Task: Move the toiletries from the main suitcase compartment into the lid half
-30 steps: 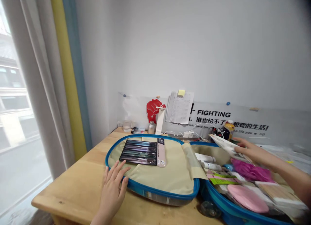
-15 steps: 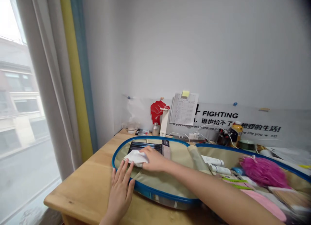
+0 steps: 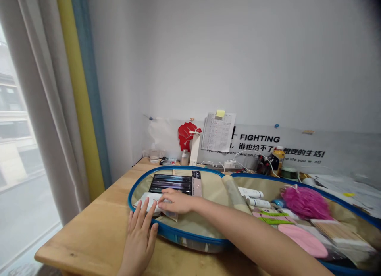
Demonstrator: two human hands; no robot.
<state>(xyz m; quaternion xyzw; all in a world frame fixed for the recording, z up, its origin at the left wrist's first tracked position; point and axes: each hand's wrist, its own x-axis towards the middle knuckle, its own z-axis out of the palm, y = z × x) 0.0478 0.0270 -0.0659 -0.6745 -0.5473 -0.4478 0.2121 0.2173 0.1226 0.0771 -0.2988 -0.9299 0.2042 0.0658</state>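
Note:
The left half of an open case with a blue rim (image 3: 202, 235) holds a soft white packet (image 3: 148, 197) near its left end. My left hand (image 3: 139, 232) reaches over the rim, fingers spread and tips at the packet's near edge. Across the case from the right comes my right hand (image 3: 175, 201), its slightly bent fingers resting on top of the packet and covering part of it. A clear corner of the packet shows below that hand. Just behind lies a black pack of pens (image 3: 172, 184) with a pink-and-black card end (image 3: 197, 184).
In the case's right half are white tubes (image 3: 258, 203), a magenta mesh bath puff (image 3: 306, 202), a pink oval pad (image 3: 303, 240) and a bundle of wooden sticks (image 3: 339, 230). A small bottle (image 3: 184, 157) and a glass (image 3: 154, 156) stand behind on the wooden table (image 3: 89, 232).
The white packet has gone from bunched under my right hand to lying flatter in the case. My right hand's fingers have loosened and rest on it. The view has shifted slightly right.

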